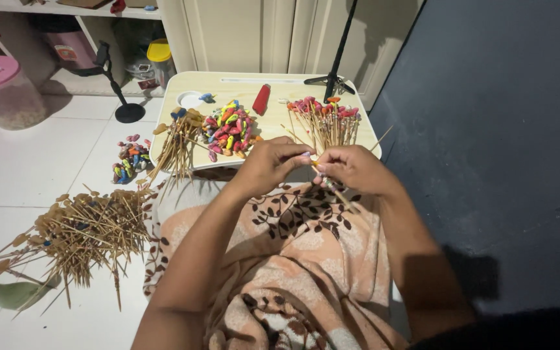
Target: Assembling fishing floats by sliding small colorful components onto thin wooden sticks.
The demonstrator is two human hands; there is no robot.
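Note:
My left hand (272, 163) and my right hand (352, 170) meet over my lap, just in front of a small low table (273, 116). Both pinch one thin wooden skewer (339, 196) that slants down to the right from between the fingertips. What sits at the skewer's tip is hidden by my fingers. On the table lie a pile of small coloured balloons (228, 129), a bundle of bare sticks (177, 139) at the left, and a bunch of sticks with coloured tips (325, 120) at the right.
A large heap of sticks (82, 233) lies on the white tiled floor at my left, with a small pile of balloons (131, 159) beyond it. A red cylinder (261, 99), a black stand (124, 107), a tripod (336, 78) and a pink-lidded tub (1, 91) are nearby. Dark wall at right.

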